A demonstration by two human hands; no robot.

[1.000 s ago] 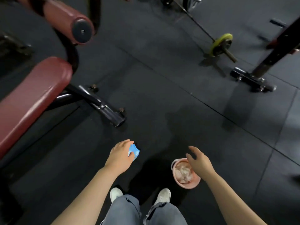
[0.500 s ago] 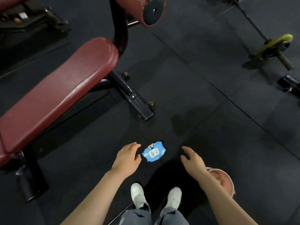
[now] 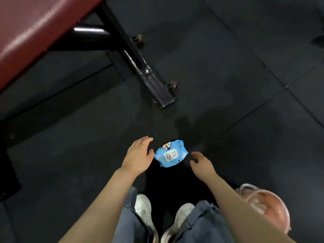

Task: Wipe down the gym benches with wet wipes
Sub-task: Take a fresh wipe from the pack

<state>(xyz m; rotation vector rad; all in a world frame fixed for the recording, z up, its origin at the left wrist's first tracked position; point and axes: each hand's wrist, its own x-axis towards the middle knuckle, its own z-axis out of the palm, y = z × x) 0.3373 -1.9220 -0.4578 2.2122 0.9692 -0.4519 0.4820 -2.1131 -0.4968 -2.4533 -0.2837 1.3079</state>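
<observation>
Blue wet-wipe pack (image 3: pixel 171 153): on floor between left hand (image 3: pixel 138 156) and right hand (image 3: pixel 201 163), both released, fingers loose. Pink bucket (image 3: pixel 263 206) beside right forearm.

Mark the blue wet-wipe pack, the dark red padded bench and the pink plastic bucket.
blue wet-wipe pack (image 3: pixel 171 153), head view, white lid label.
dark red padded bench (image 3: pixel 35 27), head view, pad top.
pink plastic bucket (image 3: pixel 278 218), head view, right wall.

Open floor (image 3: pixel 228 71) ahead & to the right, nothing standing on it. Bench pad (image 3: pixel 35 27) overhangs upper left; its black foot bar (image 3: pixel 149 81) runs diagonally toward centre, bolts sticking out at the sides. Wipes pack (image 3: pixel 171 153) lies flat betw left hand (image 3: pixel 138 155) & right hand (image 3: pixel 201 163), clear gap each side. Pink bucket (image 3: pixel 273 207) sits under right forearm, shoes (image 3: pixel 145 207) just behind the pack
</observation>
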